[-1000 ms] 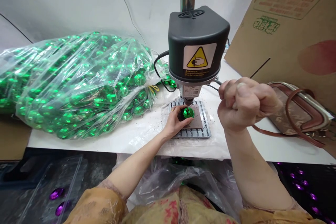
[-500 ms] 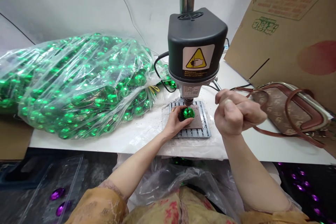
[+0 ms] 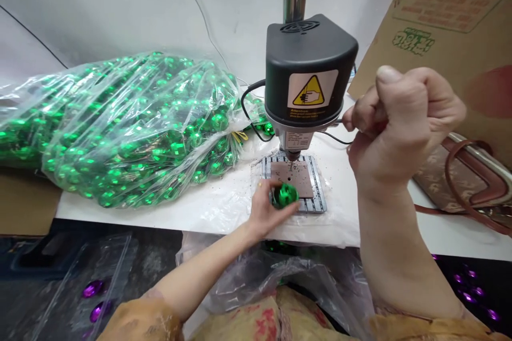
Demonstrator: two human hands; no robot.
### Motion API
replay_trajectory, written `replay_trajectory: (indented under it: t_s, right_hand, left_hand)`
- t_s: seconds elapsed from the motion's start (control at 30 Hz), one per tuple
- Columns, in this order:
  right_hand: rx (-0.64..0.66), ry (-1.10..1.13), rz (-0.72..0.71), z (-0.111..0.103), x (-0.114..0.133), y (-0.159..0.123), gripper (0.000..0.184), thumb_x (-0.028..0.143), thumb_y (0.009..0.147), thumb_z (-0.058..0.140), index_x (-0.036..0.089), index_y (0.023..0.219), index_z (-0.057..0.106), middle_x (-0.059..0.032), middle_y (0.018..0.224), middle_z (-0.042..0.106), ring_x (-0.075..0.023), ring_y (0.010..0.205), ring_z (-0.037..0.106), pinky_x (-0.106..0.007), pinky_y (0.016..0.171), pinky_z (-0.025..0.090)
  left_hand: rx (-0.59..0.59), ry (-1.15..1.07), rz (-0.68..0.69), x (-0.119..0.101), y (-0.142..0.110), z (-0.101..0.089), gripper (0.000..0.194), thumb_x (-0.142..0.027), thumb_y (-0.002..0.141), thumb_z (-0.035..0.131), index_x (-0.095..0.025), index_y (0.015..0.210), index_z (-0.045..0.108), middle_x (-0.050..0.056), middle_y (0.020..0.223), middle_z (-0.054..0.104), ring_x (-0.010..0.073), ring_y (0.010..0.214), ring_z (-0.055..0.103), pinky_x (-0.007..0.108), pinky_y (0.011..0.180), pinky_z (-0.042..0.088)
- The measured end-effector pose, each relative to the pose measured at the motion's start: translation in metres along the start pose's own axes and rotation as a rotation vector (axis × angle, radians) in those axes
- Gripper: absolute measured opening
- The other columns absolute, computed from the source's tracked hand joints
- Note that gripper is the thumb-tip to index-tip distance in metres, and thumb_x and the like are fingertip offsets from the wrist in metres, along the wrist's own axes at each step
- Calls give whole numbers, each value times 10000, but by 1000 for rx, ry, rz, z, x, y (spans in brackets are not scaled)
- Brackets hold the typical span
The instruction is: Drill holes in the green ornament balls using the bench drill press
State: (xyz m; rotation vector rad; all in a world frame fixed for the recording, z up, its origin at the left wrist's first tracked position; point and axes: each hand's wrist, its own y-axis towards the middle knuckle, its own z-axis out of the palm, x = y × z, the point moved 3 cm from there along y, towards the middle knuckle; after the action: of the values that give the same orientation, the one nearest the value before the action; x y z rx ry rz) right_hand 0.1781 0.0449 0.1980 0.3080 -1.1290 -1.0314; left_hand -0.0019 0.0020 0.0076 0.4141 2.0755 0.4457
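Worktop point(image 3: 160, 218), white, before us. Clear sack of green balls point(image 3: 140, 128), nine o'clock of the drill point(image 3: 304, 58); drill upright, black-housed. Our right hand point(image 3: 402, 122), four o'clock of it, grip curled round the lever point(image 3: 338, 121). Our left hand point(image 3: 266, 203), grip holding one ball point(image 3: 288, 195), green, at six o'clock of the chuck point(image 3: 294, 154), apart.

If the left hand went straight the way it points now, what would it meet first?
Holding the shiny round green ball, the left hand would probably meet the brown square board first, unless it passes above; depth is unclear.
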Motion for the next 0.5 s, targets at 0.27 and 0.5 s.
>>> replay_trajectory:
  t_s: [0.27,0.5]
  right_hand:
    - [25,19,-25,-2,-2,-2,418,246,850,655,227,542,372,77,423,378,-73,370,346,-300,400,273]
    - [-3,42,-32,-3,-5,-1,419,240,818,668,234,534,359,80,413,309,-79,353,337,-316,371,269]
  left_hand:
    - [414,469,683,-7,-117,-34,633,-677,813,690,-142,1142,612,65,825,671,199,693,621,313,565,469]
    - [279,435,562,21,13,-45,293,-67,955,424,-164,1185,578,97,1005,693,200,970,669,348,859,570]
